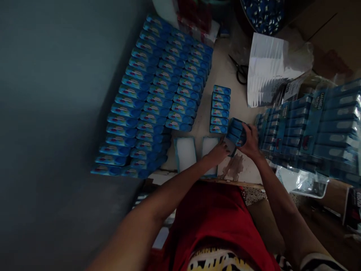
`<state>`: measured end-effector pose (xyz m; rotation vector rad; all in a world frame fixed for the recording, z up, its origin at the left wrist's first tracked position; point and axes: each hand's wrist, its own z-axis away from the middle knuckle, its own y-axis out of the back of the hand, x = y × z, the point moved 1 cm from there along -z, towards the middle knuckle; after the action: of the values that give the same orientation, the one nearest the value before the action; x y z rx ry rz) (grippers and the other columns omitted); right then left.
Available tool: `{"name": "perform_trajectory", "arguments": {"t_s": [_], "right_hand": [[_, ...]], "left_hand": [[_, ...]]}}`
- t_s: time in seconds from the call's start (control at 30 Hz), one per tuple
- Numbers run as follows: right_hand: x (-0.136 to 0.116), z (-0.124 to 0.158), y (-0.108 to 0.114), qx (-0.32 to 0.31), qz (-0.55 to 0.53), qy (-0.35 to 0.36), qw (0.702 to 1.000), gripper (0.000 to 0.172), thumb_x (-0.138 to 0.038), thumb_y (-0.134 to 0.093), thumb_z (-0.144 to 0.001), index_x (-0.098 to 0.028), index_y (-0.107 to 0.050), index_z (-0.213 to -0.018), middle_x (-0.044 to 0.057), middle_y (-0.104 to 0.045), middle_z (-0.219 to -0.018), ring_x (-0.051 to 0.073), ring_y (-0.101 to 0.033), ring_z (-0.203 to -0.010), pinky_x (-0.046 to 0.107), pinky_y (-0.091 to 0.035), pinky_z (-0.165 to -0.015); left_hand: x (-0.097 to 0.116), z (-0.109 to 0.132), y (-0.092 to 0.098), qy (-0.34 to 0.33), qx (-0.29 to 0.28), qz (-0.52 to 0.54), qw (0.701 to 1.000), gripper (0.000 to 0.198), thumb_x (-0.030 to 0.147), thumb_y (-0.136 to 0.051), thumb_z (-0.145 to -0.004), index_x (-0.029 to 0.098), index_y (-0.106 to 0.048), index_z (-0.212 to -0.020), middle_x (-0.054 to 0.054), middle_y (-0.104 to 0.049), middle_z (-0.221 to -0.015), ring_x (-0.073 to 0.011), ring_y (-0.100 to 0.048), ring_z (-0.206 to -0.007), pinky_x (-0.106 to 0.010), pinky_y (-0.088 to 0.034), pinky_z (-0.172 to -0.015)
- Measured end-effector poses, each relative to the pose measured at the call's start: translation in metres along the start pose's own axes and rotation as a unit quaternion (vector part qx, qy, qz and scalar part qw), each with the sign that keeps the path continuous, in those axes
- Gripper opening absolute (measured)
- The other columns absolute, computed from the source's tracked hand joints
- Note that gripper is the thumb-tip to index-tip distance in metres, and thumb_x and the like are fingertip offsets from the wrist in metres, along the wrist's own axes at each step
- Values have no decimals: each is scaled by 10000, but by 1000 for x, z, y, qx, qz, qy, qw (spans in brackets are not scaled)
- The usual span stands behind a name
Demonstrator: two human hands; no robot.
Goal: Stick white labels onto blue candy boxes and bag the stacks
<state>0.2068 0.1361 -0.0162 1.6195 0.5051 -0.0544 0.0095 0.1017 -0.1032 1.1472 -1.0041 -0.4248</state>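
Note:
Near the front edge of the table, my right hand grips the right side of a small blue carton that is tilted, with several blue packs showing in it. My left hand is closed at the carton's lower left, its fingertips at a greyish flap. Just beyond the carton, a short column of blue packs lies in line. Two flat white panels with blue edges, a left one and a right one, lie by my left hand, which partly covers the right one.
Long rows of blue packs fill the table's left side by the wall. Scissors and a white sheet lie at the back. Plastic-wrapped blue cartons stand at the right. A tub of small blue pieces is behind.

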Motion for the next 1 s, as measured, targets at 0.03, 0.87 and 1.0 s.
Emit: {"name": "perform_trajectory", "arguments": {"t_s": [0.03,0.87,1.0], "right_hand": [[-1,-2,0,-13,8,1,1000,882,-413,-749,-822,-179,-409,-1602,193,-464,-1476,369,-457,-1419,572,-389,-1240],[-40,-50,20,-119,135,-5,984,903,-444,-726,-889,-179,-360,-1671,265,-247,-1761,482,-230,-1632,752,-250,-1250],[-129,-75,-11,-41,-21,56,997,576,-409,-463,-1077,-192,-460,-1610,179,-517,-1632,293,-435,-1562,521,-368,-1287]], "left_hand": [[0,0,1,1,-2,1,1000,205,72,-627,-874,175,-801,-911,-141,-735,-915,-336,-616,-1101,-586,-382,-1188],[48,0,10,68,53,57,995,185,250,-641,-994,169,-800,-1040,-153,-731,-1187,-301,-606,-1214,-487,-458,-1099],[50,77,6,165,177,68,968,156,236,-669,-974,187,-772,-1081,-151,-687,-1234,-304,-601,-1212,-485,-501,-1066]]}}
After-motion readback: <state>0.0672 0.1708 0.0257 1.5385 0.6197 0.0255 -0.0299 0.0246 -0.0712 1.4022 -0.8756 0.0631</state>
